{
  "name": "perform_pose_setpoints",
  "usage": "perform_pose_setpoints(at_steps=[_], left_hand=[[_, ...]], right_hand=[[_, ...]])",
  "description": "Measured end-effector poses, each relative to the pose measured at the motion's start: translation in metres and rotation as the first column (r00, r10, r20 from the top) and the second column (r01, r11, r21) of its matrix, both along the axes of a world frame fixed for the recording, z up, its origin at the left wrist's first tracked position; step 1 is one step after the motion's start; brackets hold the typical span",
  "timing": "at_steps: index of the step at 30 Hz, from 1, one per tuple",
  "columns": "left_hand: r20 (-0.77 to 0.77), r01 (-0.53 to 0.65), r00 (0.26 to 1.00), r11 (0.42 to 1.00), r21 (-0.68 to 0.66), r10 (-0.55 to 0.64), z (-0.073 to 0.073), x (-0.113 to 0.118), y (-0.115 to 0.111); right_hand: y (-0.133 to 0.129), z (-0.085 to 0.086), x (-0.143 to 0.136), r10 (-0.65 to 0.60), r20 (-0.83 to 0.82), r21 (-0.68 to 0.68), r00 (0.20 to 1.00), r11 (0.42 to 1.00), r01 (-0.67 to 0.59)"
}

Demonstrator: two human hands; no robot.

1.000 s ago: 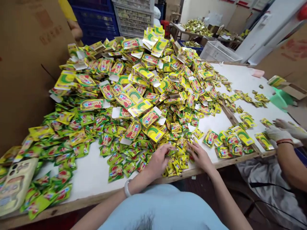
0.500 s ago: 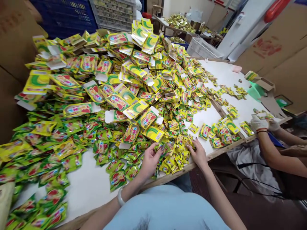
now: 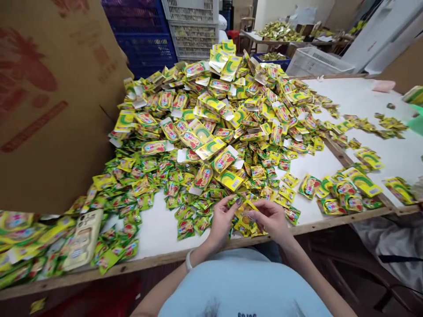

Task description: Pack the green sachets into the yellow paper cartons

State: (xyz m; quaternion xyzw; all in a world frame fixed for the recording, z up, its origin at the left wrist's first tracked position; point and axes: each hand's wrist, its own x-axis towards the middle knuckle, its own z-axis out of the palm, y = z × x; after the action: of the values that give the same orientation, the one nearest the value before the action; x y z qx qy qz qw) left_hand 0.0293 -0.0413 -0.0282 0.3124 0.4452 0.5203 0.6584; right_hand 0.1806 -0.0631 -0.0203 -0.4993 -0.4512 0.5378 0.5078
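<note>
Crates (image 3: 142, 48) stand beyond the far edge of the table (image 3: 158, 229), and a carton (image 3: 56, 110) rises over its left side. From my end I see both hands low over the near edge, right of its middle, forearms reaching in from either side of the blue shirt (image 3: 238, 286). I have the left hand (image 3: 220, 220) angled inward, thumb and fingers drawn nearly together; the right hand (image 3: 273, 221) faces it, fingers curled and thumb pointing left. Both touch the yellow sachets (image 3: 243, 225) heaped by that edge, but I cannot tell whether either grips one. Green sachets (image 3: 185, 228) lie just left, boxes (image 3: 198, 132) are piled behind, and a phone (image 3: 84, 240) rests near the table's near left corner
</note>
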Motion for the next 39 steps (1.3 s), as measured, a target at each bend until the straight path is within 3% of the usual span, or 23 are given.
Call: perform_pose_setpoints(at_steps=[3, 6, 11, 13, 17, 20, 23, 26, 28, 31, 33, 36, 39], left_hand=[[0.094, 0.066, 0.994, 0.997, -0.039, -0.062, 0.002, -0.001, -0.006], [0.165, 0.087, 0.984, 0.993, -0.081, -0.073, 0.003, -0.004, -0.009], [-0.027, 0.066, 0.997, 0.998, -0.002, -0.066, -0.001, -0.005, -0.008], [-0.054, 0.059, 0.997, 0.998, 0.033, -0.057, -0.002, -0.004, -0.007], [-0.153, 0.04, 0.988, 0.987, 0.155, -0.016, 0.0, 0.0, -0.007], [-0.327, 0.103, 0.945, 0.936, 0.336, 0.013, 0.006, -0.003, -0.01], [-0.507, 0.229, 0.858, 0.818, 0.528, 0.086, 0.015, -0.016, 0.001], [-0.642, 0.313, 0.722, 0.704, 0.637, 0.259, 0.028, -0.034, 0.04], [-0.734, 0.346, 0.596, 0.721, 0.601, 0.325, 0.036, -0.043, 0.078], [-0.871, 0.413, 0.384, 0.787, 0.459, 0.307, 0.04, -0.044, 0.131], [-0.917, 0.425, 0.281, 0.82, 0.384, 0.284, 0.038, -0.041, 0.153], [-0.949, 0.478, 0.176, 0.821, 0.313, 0.26, 0.034, -0.041, 0.163], [-0.959, 0.551, 0.143, 0.784, 0.284, 0.246, 0.035, -0.047, 0.158]], right_hand=[[0.007, 0.005, -0.021, -0.018, -0.004, 0.05, 1.0, 0.999, 0.018], [0.012, -0.002, -0.025, -0.087, 0.049, 0.053, 0.995, 0.995, 0.084], [0.012, -0.018, -0.028, -0.24, 0.148, 0.069, 0.959, 0.97, 0.232], [0.009, -0.024, -0.031, -0.205, 0.085, 0.082, 0.975, 0.977, 0.199], [0.003, -0.03, -0.043, 0.021, -0.125, 0.109, 0.992, 0.994, -0.008], [-0.001, -0.026, -0.05, -0.03, -0.2, 0.057, 0.979, 0.997, 0.042], [0.001, -0.019, -0.045, -0.126, -0.205, 0.053, 0.971, 0.989, 0.14], [0.01, -0.014, -0.026, -0.216, -0.194, 0.051, 0.957, 0.972, 0.23], [0.018, -0.014, -0.009, -0.247, -0.18, 0.044, 0.952, 0.965, 0.259], [0.026, -0.019, 0.012, -0.216, -0.113, 0.014, 0.97, 0.976, 0.219], [0.027, -0.022, 0.021, -0.175, -0.071, -0.019, 0.982, 0.985, 0.174], [0.024, -0.023, 0.029, -0.179, -0.067, -0.046, 0.982, 0.983, 0.176], [0.024, -0.016, 0.034, -0.213, -0.093, -0.029, 0.973, 0.977, 0.212]])
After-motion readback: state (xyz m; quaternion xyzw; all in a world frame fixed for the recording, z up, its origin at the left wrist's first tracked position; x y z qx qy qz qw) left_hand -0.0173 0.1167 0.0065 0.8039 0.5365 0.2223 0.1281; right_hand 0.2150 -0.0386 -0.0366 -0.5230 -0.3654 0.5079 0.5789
